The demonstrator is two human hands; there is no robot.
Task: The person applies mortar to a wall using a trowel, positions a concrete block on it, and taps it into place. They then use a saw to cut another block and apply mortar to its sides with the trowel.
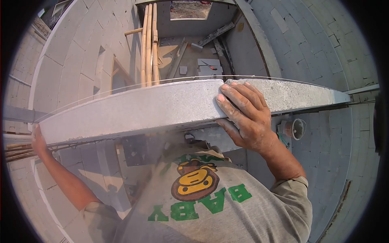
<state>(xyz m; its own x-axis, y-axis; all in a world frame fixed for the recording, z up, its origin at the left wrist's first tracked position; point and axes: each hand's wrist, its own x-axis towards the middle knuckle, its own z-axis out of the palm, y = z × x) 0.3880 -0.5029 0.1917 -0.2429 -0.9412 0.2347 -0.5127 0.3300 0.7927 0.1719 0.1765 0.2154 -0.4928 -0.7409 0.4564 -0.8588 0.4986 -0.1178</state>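
A long pale-grey lightweight concrete block (133,106) lies across the view in front of my chest, on top of a wall. Its right end meets a second, rougher grey block (296,96) at a narrow joint. My left hand (39,141) grips the far left end of the long block, its fingers partly hidden. Over the joint, my dusty right hand (248,115) is closed on the blocks' edge, fingers across the top and thumb lower on the near side. A thin string (170,79) runs along the far edge of both blocks.
Bamboo poles (149,48) stand beyond the wall at left. On the floor below are white blocks (210,67) with a red-handled tool (212,67), and some planks (216,34). A bucket (298,128) hangs or stands at right. Block walls (89,44) rise on both sides.
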